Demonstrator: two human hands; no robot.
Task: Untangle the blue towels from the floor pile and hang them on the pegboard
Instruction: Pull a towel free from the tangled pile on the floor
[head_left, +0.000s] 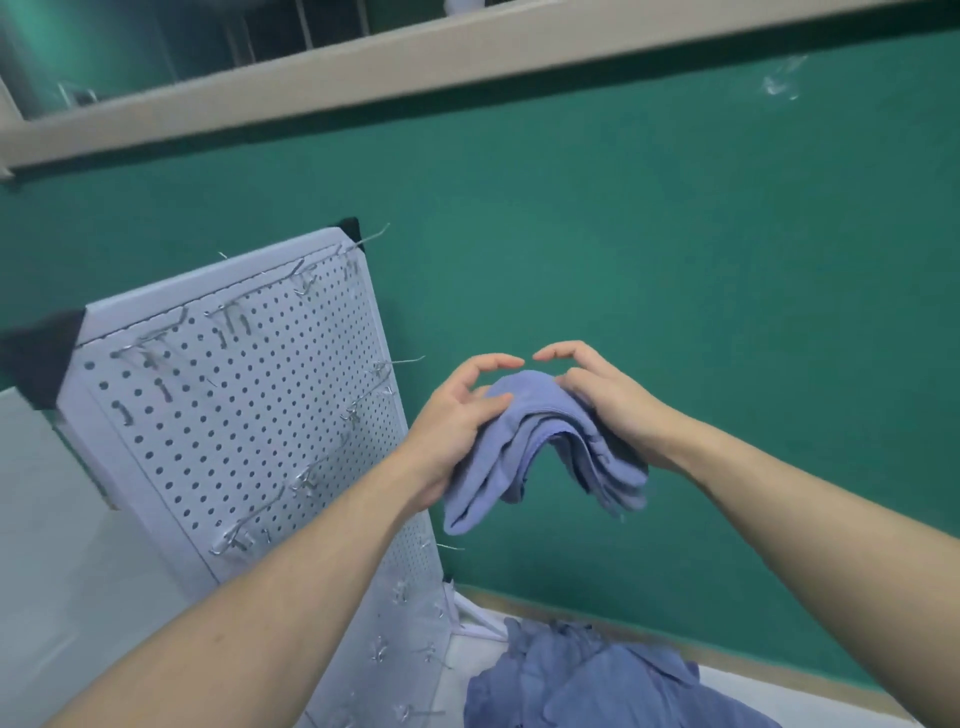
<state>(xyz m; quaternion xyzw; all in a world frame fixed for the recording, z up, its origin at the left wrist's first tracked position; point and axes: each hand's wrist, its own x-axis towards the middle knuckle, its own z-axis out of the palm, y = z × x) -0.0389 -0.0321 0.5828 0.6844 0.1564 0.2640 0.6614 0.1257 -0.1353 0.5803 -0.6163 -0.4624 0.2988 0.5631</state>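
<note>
A person holds a folded blue towel (545, 447) up before a green wall (675, 260), the left hand (457, 415) and right hand (602, 400) each closing a grip on one side of its arched fold. Below the grip lies the towel pile (597, 680); left of it leans the white pegboard (249, 405) with wire hooks (306, 480).

Blue towel (545, 447); white pegboard (249, 415); green wall (675, 260).
</note>
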